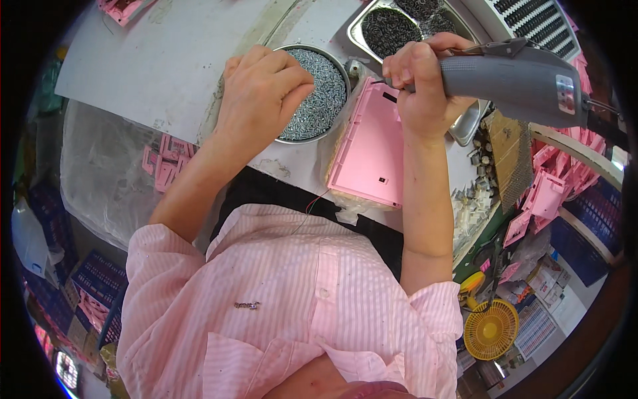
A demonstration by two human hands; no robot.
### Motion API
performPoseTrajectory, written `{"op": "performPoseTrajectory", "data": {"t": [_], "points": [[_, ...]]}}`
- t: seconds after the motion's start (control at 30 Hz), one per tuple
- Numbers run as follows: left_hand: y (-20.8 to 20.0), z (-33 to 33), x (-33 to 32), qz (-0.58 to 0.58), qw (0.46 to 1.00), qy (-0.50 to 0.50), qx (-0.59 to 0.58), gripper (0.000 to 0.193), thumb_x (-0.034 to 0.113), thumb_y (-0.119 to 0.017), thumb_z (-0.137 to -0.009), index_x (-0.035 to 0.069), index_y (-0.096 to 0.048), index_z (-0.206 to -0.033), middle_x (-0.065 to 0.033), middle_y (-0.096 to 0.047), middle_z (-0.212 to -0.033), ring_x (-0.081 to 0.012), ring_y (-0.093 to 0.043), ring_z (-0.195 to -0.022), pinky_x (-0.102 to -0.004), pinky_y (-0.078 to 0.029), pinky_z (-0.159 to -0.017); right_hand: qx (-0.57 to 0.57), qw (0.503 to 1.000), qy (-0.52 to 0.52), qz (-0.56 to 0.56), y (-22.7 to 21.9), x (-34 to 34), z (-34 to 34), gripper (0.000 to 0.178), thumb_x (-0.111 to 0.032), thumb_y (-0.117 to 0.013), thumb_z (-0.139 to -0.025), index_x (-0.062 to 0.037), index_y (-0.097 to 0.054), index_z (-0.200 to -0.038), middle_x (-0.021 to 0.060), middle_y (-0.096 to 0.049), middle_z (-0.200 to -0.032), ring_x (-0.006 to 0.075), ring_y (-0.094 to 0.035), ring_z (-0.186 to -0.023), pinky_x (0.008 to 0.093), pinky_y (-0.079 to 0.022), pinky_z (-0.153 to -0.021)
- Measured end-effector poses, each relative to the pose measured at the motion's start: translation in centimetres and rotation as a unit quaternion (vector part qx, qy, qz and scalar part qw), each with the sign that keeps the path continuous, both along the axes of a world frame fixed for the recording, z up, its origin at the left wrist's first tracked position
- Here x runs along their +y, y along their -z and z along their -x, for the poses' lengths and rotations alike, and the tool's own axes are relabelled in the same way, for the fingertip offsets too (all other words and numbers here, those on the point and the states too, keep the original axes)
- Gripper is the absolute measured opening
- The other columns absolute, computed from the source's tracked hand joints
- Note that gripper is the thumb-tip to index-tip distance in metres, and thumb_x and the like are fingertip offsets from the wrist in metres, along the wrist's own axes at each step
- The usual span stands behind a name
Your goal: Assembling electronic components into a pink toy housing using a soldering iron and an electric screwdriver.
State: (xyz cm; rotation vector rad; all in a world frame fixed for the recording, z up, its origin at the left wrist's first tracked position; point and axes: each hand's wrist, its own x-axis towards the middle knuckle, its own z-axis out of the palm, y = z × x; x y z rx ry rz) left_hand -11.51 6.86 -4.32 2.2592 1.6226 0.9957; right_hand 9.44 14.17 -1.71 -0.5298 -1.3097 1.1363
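Note:
My right hand (425,86) is wrapped round a grey electric screwdriver (512,80), whose cord end points to the right. Its tip reaches left over the upper end of a pink plastic panel (364,149), which lies on a plastic-wrapped pad on the table. Over the left rim of a round metal dish (335,73) is my left hand (262,90), fingers curled and thumb drawn in. Small silver screws (312,100) fill that dish. Whatever the left fingertips may pinch is hidden behind the hand.
A metal tray (355,30) with dark small parts stands at the far right, beside a white rack (531,23) of black pieces. White plastic pieces (472,209) lie near the right edge. Pink parts (548,193) and a yellow basket (490,329) are farther right.

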Motion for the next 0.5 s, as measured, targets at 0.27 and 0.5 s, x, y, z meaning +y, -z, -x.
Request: {"op": "performPoseTrajectory", "data": {"t": [0.27, 0.5], "points": [[-0.2, -1.4, 0.8, -0.009, 0.993, 0.104, -0.061, 0.016, 0.015, -0.079, -0.079, 0.008, -0.066, -0.086, -0.0042, -0.066, -0.088, -0.0249, -0.06, -0.087, -0.0388, -0.043, -0.08, -0.005, 1.0, -0.028, -0.01, -2.7, -0.6, -0.1, 0.028, -0.009, -0.054, -0.099, -0.0045, -0.048, -0.126, 0.0035, -0.046, -0.064, 0.0141, -0.045, -0.055, 0.034, -0.046, -0.053], [-0.5, -4.0, -0.6, -0.094, 0.976, 0.144, -0.133, 0.02, 0.02, -0.083, -0.072, 0.014, -0.068, -0.085, 0.0034, -0.065, -0.084, -0.0185, -0.059, -0.082, -0.0364, -0.04, -0.081, 0.009, 0.984, -0.172, -0.034, -5.7, -4.6, -1.0, 0.043, -0.024, -0.051, -0.104, -0.0127, -0.04, -0.143, 0.0016, -0.046, -0.069, 0.0155, -0.045, -0.058, 0.0331, -0.045, -0.055]]}}
